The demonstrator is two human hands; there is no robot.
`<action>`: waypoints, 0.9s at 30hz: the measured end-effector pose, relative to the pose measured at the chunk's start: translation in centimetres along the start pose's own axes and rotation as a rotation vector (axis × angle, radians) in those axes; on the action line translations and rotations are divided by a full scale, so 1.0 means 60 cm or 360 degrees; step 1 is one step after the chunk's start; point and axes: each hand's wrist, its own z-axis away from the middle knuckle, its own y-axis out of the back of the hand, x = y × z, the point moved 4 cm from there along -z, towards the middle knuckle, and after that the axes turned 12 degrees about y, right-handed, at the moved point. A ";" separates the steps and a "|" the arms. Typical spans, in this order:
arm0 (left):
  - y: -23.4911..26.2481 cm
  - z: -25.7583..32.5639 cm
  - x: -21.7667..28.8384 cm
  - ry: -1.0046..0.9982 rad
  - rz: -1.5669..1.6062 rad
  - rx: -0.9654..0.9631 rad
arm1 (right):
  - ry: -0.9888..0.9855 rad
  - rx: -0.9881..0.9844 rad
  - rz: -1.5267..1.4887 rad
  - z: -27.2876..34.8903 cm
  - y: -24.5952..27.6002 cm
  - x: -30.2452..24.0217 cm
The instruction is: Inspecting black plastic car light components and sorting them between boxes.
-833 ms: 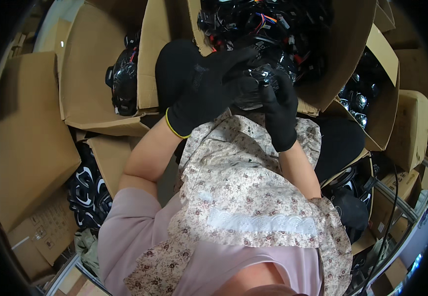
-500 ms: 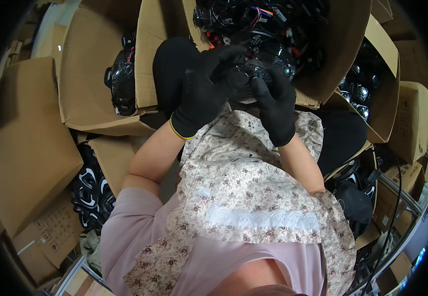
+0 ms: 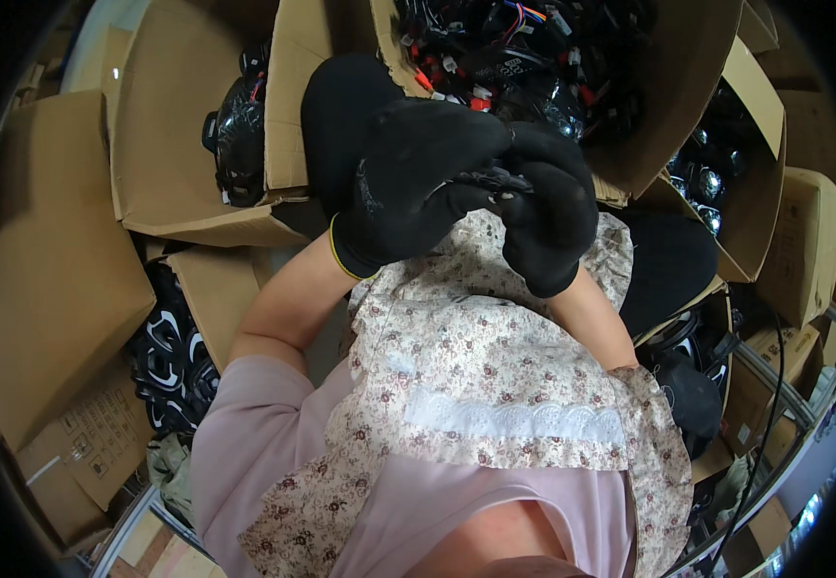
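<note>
Both my hands wear black gloves and meet in front of my chest, above a floral apron. My left hand (image 3: 418, 183) wraps over a small black part (image 3: 495, 181) from the left. My right hand (image 3: 548, 217) closes on the same part from the right. Only a sliver of the part shows between the gloves; its shape is mostly hidden.
An open cardboard box (image 3: 688, 87) full of black wired parts with red and white connectors sits just beyond my hands. Another box (image 3: 163, 144) at the left holds shiny black pieces. More boxes with black parts stand at the right (image 3: 765, 193) and lower left (image 3: 172, 356).
My hands have drawn closer to my chest and tightened together around the part, which showed more between the gloves earlier.
</note>
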 end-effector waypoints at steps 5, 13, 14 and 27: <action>0.004 -0.005 -0.008 -0.0020 0.0045 -0.0064 | 0.0103 -0.0162 0.0369 -0.015 0.001 -0.004; -0.054 0.076 -0.069 0.1326 0.1549 0.0584 | -0.0960 0.0217 -0.0319 0.036 -0.019 0.035; -0.049 0.073 -0.068 0.1339 0.1546 0.0585 | -0.0972 0.0217 -0.0323 0.034 -0.017 0.033; -0.014 0.050 -0.047 0.0702 0.0815 -0.0058 | -0.0263 -0.0309 0.0314 0.022 -0.003 0.014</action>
